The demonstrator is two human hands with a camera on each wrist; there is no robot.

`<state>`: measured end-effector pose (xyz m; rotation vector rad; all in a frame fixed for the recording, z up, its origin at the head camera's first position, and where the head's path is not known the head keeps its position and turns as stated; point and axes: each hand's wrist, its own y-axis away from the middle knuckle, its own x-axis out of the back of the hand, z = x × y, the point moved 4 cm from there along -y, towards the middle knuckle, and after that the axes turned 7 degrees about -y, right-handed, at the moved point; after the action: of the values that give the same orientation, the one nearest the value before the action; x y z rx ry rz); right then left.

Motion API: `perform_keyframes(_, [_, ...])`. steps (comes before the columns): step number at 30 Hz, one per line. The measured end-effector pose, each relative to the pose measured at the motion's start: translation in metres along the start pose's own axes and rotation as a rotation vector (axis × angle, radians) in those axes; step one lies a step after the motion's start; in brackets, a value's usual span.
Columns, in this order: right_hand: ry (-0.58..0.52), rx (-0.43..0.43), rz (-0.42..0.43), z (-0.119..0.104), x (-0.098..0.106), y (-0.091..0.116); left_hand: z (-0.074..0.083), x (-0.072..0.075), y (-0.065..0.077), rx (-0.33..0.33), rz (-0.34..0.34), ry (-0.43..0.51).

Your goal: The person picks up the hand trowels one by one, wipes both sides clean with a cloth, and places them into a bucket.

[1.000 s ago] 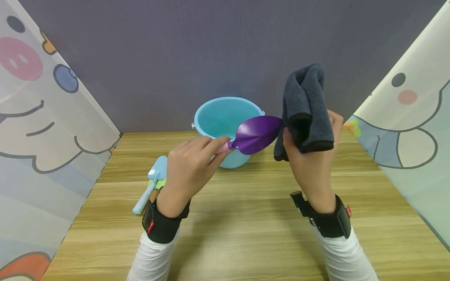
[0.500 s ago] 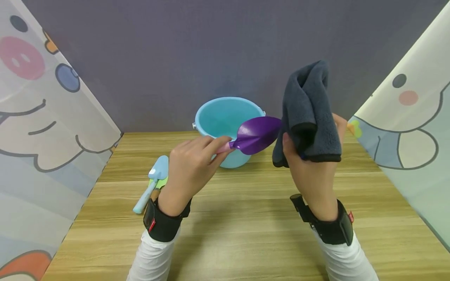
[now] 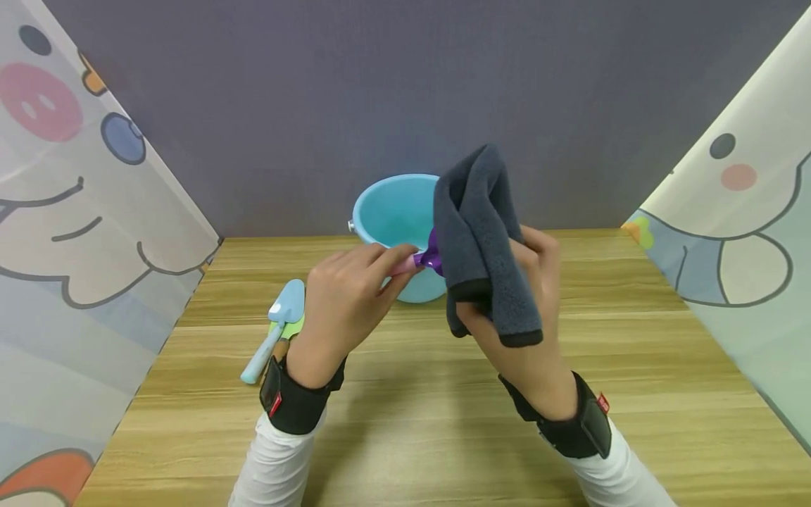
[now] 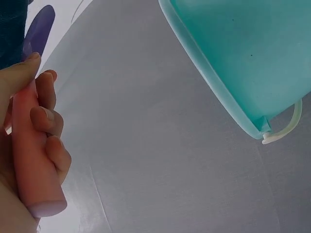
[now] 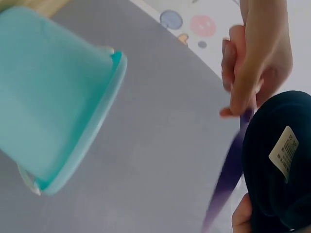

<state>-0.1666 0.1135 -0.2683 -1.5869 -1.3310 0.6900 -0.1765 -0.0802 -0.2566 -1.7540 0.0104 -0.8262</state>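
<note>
My left hand [image 3: 351, 299] grips the pink handle [image 4: 36, 155] of a hand trowel, its purple blade [image 5: 231, 167] pointing right. In the right wrist view the blade stands edge-on. My right hand [image 3: 532, 331] holds a folded dark grey cloth [image 3: 484, 239] with black edging over the blade, hiding most of it in the head view. A white label [image 5: 285, 151] shows on the cloth. Behind the trowel stands a light blue bucket [image 3: 386, 211], partly covered by the cloth and left hand.
Left of my left wrist a light blue trowel [image 3: 272, 331] lies on the wooden table [image 3: 405, 436], over a green tool [image 3: 291, 329] mostly hidden. A grey wall [image 3: 317, 105] rises behind the bucket; printed cartoon panels [image 3: 747, 232] flank the table.
My right hand has brought the cloth left and slightly down, from the blade's tip across most of the blade. The left hand and the trowel have stayed almost still.
</note>
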Motion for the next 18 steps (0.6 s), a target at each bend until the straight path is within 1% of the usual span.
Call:
perform_keyframes(2, [0.010, -0.025, -0.055, 0.001, -0.005, 0.005, 0.000, 0.000, 0.001, -0.001, 0.004, -0.011])
perform_keyframes(4, [0.044, -0.047, -0.107, 0.003, -0.010, 0.008, 0.000, 0.000, 0.002, -0.005, 0.000, -0.031])
perform_keyframes(7, [0.098, -0.063, -0.152, 0.004, -0.014, 0.011, 0.000, 0.001, 0.004, -0.023, -0.008, -0.052])
perform_keyframes(10, [0.109, -0.061, -0.150, 0.004, -0.015, 0.012, 0.002, 0.002, 0.005, -0.043, -0.020, -0.062])
perform_keyframes(18, [0.108, -0.038, -0.109, 0.006, -0.016, 0.012, 0.006, 0.005, 0.003, -0.073, -0.016, -0.074])
